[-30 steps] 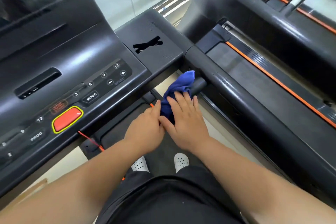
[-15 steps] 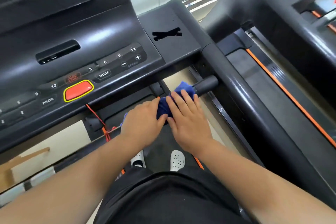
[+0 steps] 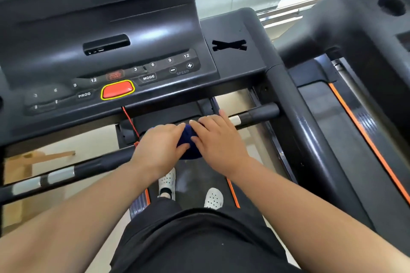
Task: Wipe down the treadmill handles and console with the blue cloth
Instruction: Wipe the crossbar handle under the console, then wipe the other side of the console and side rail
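While both hands are pressing side by side on the front bar (image 3: 255, 116), the cloth (image 3: 188, 143) is sitting bunched between them, near the bar's middle and just below the console (image 3: 111, 68). The left hand (image 3: 159, 147) is curling its grip over the cloth's left part, fingers bent down and closed on the fabric. The right hand (image 3: 218, 142) is lying flatter, fingers stretched toward the far left and held together, palm bearing on the cloth's right part; whether its thumb is wrapping under the bar cannot be told. Only a small dark blue patch is showing between the two hands.

To the right of the hands, the bar is running bare past a pale band (image 3: 235, 120) to a black end piece that is meeting the right side rail (image 3: 310, 139), so open room is lying along that stretch. To the left, the bar is running on toward the near left edge, carrying two more pale bands (image 3: 60, 174), with nothing on it. The console's near edge is overhanging just beyond the knuckles, and a red cord (image 3: 131, 124) is hanging from it close to the left hand. The red button (image 3: 117, 89) is sitting on the console above that cord. Below, two white shoes (image 3: 188, 188) are standing on the belt (image 3: 197, 175).
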